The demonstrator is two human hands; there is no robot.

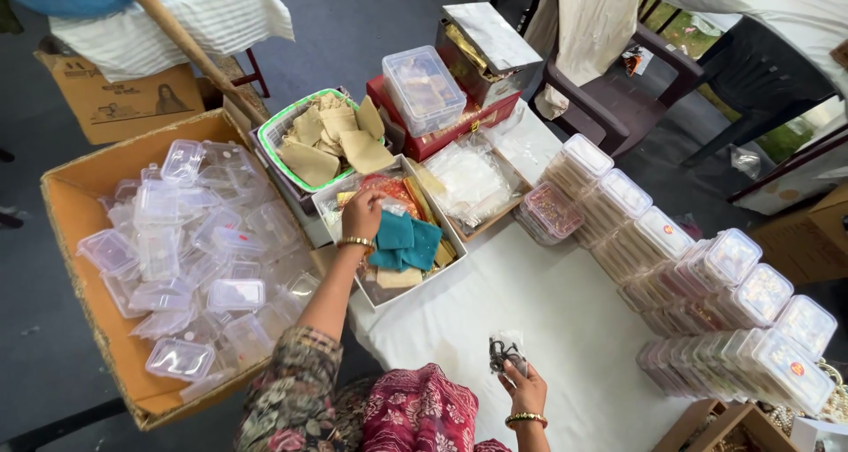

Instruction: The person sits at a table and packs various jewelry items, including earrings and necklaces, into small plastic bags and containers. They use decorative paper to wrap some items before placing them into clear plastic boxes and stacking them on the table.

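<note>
Left hand in the cloth tray, right hand holding a small packet.

The left hand (361, 215) reaches into the white rectangular tray of folded cloth pieces (449, 232), fingers curled over a red-patterned piece beside two teal ones (406, 242); whether it actually grips is unclear. Below that tray, over the white tablecloth (548, 311), the right hand (523, 388) pinches one small clear plastic packet with dark contents (505, 353), lifted near the body. Left of the tray, one cardboard box of empty clear plastic containers (190, 266) holds too many to count.
</note>
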